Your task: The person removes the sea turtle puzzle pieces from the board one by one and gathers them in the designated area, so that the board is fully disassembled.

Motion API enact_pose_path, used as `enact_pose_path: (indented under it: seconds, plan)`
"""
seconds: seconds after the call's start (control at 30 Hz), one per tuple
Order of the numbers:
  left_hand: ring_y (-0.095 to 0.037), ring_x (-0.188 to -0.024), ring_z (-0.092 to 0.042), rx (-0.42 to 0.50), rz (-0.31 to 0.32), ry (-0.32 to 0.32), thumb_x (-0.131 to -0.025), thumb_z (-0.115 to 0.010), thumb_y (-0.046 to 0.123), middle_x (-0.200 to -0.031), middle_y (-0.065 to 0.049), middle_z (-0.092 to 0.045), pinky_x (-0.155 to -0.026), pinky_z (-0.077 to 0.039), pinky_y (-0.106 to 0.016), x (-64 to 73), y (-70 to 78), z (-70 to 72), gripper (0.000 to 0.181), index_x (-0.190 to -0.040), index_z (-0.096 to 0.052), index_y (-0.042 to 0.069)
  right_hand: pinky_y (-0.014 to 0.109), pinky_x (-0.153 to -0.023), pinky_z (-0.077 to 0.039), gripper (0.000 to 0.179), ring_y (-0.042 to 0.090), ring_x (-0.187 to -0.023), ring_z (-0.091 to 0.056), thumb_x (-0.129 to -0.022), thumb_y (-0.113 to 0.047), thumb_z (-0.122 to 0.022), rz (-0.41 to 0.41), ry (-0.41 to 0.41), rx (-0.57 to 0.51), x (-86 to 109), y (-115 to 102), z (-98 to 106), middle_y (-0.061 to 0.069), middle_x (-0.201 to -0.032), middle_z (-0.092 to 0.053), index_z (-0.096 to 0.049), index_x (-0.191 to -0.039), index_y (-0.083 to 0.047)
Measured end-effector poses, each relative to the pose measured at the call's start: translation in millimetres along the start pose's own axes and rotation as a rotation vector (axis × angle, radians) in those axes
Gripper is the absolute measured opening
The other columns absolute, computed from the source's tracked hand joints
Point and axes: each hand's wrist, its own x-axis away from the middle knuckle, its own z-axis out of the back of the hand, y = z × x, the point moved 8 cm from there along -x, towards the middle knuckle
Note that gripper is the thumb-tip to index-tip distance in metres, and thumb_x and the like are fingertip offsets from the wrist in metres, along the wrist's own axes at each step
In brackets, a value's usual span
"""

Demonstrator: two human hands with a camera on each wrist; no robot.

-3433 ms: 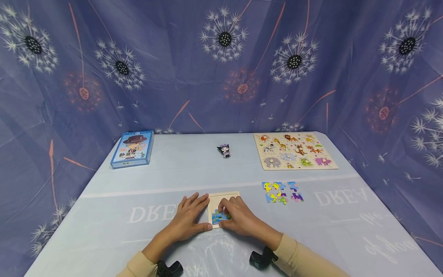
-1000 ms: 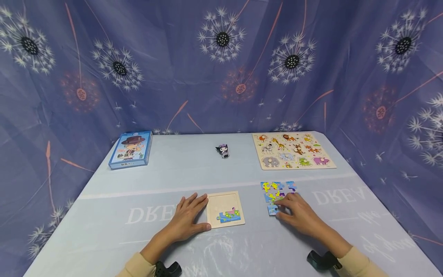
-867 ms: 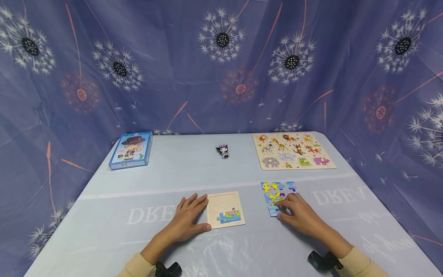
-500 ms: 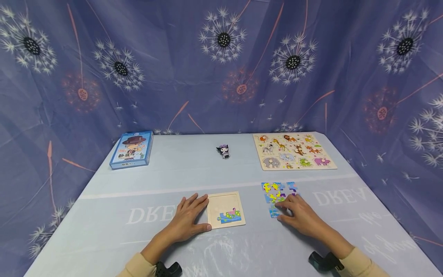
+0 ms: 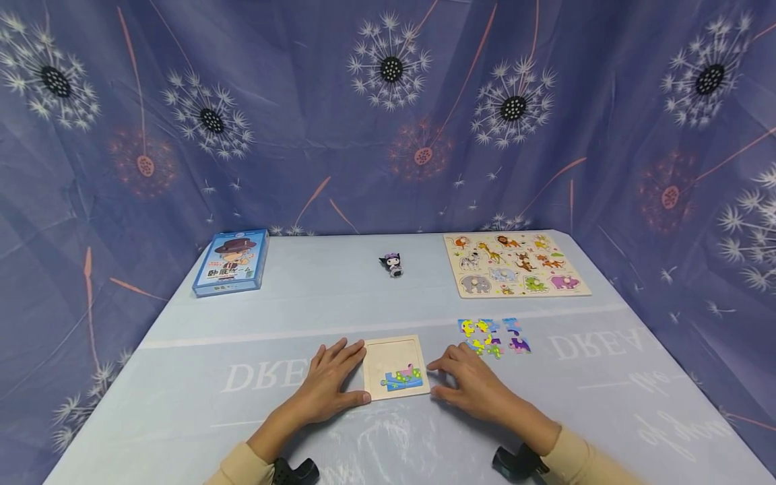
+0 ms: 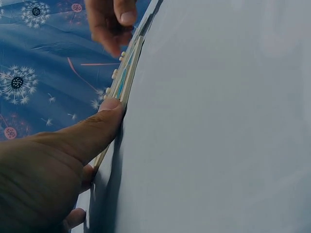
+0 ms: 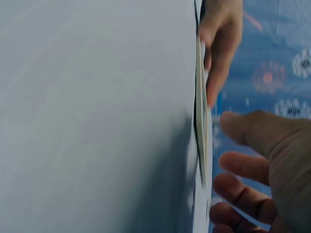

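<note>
My left hand (image 5: 330,384) rests at the left edge of a square wooden puzzle tray (image 5: 382,349), fingers along the side and thumb at the near corner. In the left wrist view its thumb (image 6: 109,116) presses on the tray's rim. Joined jigsaw pieces (image 5: 403,380), blue, green and pink, lie in the tray's lower right. Just beyond the tray's right edge is my right hand (image 5: 475,387), thumb and index bent with their tips spaced apart. The puzzle piece it grips is hidden by the hand.
More jigsaw pieces (image 5: 519,345), in blue, yellow and purple, lie to the right of the tray. Farther back are a blue box (image 5: 232,263), a small black-and-purple figurine (image 5: 393,265) and a wooden animal peg puzzle (image 5: 515,264).
My right hand took a blue puzzle piece beside the loose pieces and turned it there. Since then the hand has moved left to the tray's edge. My left hand stays in place.
</note>
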Motion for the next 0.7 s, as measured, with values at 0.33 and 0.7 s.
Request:
enact_pose_path:
  seconds: [0.33,0.7]
  plan:
    - [-0.038,-0.143,-0.022,0.01,0.03,-0.03,-0.079,-0.071,0.044,-0.152,-0.006,-0.036,-0.112,-0.007,-0.064,-0.2,-1.8,-1.7,0.079,-0.143,-0.041,0.007,0.019,-0.068,-0.035,0.035,0.005,-0.079,-0.037,-0.075,-0.032,-0.078,0.009,-0.09,-0.019,-29.6,-32,-28,-0.007,-0.085,-0.054,-0.07,-0.105,-0.016]
    - [-0.039,-0.141,-0.025,0.003,0.012,-0.001,-0.078,-0.072,0.042,-0.15,-0.008,-0.039,-0.111,-0.01,-0.065,-0.3,0.1,0.2,0.078,-0.14,-0.044,0.005,0.018,-0.065,-0.032,0.027,0.005,-0.076,-0.037,-0.075,-0.03,-0.078,-0.018,-0.111,-0.045,-35.2,-29,-36,-0.008,-0.081,-0.051,-0.072,-0.098,-0.017]
